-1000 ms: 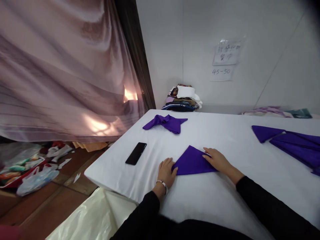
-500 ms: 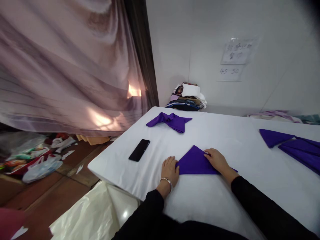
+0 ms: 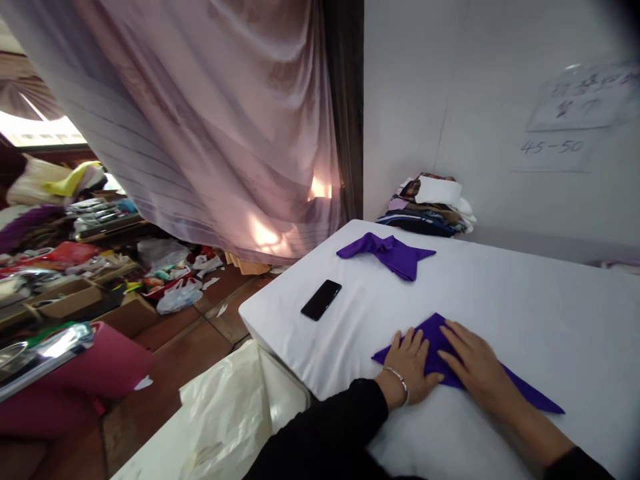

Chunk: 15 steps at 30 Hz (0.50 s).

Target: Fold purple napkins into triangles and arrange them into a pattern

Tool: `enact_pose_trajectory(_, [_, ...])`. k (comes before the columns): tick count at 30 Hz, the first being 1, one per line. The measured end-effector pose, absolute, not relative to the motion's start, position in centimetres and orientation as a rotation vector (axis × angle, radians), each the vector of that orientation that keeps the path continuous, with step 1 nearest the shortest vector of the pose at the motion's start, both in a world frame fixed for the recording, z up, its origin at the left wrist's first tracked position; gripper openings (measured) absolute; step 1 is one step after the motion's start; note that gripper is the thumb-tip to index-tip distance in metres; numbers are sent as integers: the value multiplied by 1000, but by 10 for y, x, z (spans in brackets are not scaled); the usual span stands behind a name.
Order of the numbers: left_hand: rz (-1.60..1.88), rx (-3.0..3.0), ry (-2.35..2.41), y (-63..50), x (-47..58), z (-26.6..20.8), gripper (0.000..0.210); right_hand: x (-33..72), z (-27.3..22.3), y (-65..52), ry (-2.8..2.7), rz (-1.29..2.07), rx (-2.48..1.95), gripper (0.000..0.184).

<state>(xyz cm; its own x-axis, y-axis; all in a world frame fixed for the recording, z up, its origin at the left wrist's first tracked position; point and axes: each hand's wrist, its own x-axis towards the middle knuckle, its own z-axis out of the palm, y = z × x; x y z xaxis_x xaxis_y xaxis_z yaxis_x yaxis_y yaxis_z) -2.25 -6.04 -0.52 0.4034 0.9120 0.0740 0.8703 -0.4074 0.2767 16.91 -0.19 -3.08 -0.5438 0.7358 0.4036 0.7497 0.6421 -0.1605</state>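
Note:
A purple cloth napkin [image 3: 436, 327] lies folded into a triangle on the white-covered table [image 3: 480, 280], its long points reaching out left and right. My left hand [image 3: 413, 360], with a bracelet at the wrist, rests flat on its left half, fingers spread. My right hand [image 3: 470, 360] lies over the right half with the fingers stretched out, the nearest fingertips close to my left hand. Parts of the napkin are hidden under both hands. Farther back on the table lies another folded purple napkin [image 3: 400, 257].
A black phone [image 3: 321, 300] lies toward the table's left edge. Folded clothes [image 3: 425, 203] are stacked behind the table by the wall. A pink curtain [image 3: 240, 133] hangs at the left, with boxes and bags on the floor. Below left is a cream plastic sheet [image 3: 225, 413].
The view has turned left. My left hand has moved inward onto the napkin and my right hand has flattened over it. The napkin's two end points now stick out farther past the hands.

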Motion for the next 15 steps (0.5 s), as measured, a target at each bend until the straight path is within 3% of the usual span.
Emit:
enact_pose_trajectory(5, [282, 2538, 1596, -58, -25, -8, 65, 148, -28, -21, -2690, 111, -1052, 61])
enact_pose_trajectory(15, [189, 2584, 1659, -45, -22, -13, 67, 221, -11, -7, -2619, 77, -1469, 64])
